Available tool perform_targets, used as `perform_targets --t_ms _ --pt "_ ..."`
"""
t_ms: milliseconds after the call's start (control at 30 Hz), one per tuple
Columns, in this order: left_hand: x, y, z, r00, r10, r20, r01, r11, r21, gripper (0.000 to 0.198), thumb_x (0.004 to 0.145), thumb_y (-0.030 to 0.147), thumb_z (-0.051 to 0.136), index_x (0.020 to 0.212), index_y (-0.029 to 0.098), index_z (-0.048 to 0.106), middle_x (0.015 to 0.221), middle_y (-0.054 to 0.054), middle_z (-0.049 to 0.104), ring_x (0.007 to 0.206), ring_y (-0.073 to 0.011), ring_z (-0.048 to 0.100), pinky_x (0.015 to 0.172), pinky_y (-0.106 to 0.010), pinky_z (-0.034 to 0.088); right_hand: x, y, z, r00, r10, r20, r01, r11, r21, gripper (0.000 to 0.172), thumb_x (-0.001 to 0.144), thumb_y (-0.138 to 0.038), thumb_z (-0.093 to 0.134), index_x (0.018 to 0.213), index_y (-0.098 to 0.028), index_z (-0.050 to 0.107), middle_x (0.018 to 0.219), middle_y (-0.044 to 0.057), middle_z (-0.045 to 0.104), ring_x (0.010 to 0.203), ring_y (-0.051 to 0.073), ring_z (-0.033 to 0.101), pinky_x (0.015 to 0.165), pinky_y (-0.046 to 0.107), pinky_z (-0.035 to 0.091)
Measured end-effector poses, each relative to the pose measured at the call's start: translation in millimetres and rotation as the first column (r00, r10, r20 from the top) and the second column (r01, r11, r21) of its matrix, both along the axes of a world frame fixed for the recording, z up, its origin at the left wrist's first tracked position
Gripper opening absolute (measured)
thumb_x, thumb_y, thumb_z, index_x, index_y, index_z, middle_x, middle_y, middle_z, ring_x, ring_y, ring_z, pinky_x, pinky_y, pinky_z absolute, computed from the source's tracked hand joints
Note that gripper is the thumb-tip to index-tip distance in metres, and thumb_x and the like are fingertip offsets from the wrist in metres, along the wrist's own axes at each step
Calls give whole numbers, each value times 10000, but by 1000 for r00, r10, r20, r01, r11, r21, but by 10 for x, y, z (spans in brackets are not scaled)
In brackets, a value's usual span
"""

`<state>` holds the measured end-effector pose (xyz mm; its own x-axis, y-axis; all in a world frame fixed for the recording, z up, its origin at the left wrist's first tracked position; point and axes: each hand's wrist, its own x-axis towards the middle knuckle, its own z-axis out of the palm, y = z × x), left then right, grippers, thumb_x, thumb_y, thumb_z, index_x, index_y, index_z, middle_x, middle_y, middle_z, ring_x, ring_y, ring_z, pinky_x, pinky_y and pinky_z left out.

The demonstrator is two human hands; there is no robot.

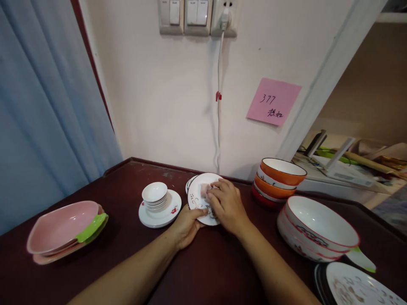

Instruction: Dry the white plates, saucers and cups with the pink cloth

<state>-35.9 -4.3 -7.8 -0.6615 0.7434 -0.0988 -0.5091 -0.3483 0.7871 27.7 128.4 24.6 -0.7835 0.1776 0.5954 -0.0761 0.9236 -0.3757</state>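
Plate [195, 197] tilted between left hand [187, 225], pinching its near-left rim, and right hand [228, 205], bunched from the right over pale cloth [204, 189] on its face.

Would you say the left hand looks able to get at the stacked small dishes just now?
Probably not without letting go: the left hand grips the patterned plate. Otherwise the way looks free, with the small dishes close by and only the flowered plate rim between.
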Motion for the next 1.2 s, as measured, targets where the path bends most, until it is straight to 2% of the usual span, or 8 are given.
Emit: perform_targets --t_ms 167,367,567,733,867,933,1100,1200 --pt "1 -3 -12 1000 -31 -2 31 999 20 383 654 59 692 1032 111 669 942 -120 727 869 -245 675 811 -371 509 10 8 -25 997 82 -5 -82 997 1 413 862 -169 510 1254 -269 588 1381 88 463 1144 249 493 941 420 440" --pt "17 -11 -20 997 -76 -30 77 997 14 365 634 37 695 990 117 679 938 -111 730 874 -242 675 836 -372 499 -17 -6 -106 995 56 -77 -45 990 135 198 855 -173 560 976 -265 687 1160 69 608 1091 251 504 932 438 382" --pt "37 3 -15 991 -120 -62 123 991 47 513 670 106 734 1174 104 640 1161 -192 679 1085 -336 625 999 -490 422 -111 343 -157 888 -342 -308 243 917 -318 298 830 -301 550 1099 -174 577 1208 156 564 1124 286 517 959 456 393" --pt "27 13 18 996 28 -79 -16 988 154 552 726 101 702 1264 141 585 1269 -153 631 1204 -300 556 1060 -438 386 -244 137 -332 937 -343 -70 99 452 -886 353 688 -389 663 974 -191 599 918 82 688 833 237 639 762 355 500" --pt "25 -17 104 990 -18 -140 50 971 233 602 747 81 691 1323 162 535 1342 -136 580 1271 -282 496 1089 -414 359 -262 -9 -330 966 -203 -161 -153 52 -987 321 584 -324 737 849 -185 622 781 28 694 684 183 645 652 297 511" --pt "12 -46 126 982 -99 -163 132 969 209 598 740 82 701 1313 154 545 1335 -145 584 1264 -292 502 1082 -423 366 -200 82 -240 952 -248 -182 -167 78 -983 296 566 -294 741 816 -187 626 698 -2 666 605 154 610 584 266 490" --pt "-36 -65 64 985 -154 -79 156 988 13 459 807 206 657 1255 133 585 1246 -188 635 1117 -349 606 925 -528 486 42 456 68 969 -220 -113 36 580 -814 182 633 -266 686 795 -182 682 600 -23 593 530 117 511 474 211 388" --pt "-25 -23 9 990 -121 -74 117 992 -54 488 747 130 688 1225 98 598 1177 -204 668 1058 -359 635 882 -529 511 72 486 110 979 -177 -100 61 727 -684 188 678 -279 652 828 -180 706 627 -10 610 564 128 525 491 212 395"
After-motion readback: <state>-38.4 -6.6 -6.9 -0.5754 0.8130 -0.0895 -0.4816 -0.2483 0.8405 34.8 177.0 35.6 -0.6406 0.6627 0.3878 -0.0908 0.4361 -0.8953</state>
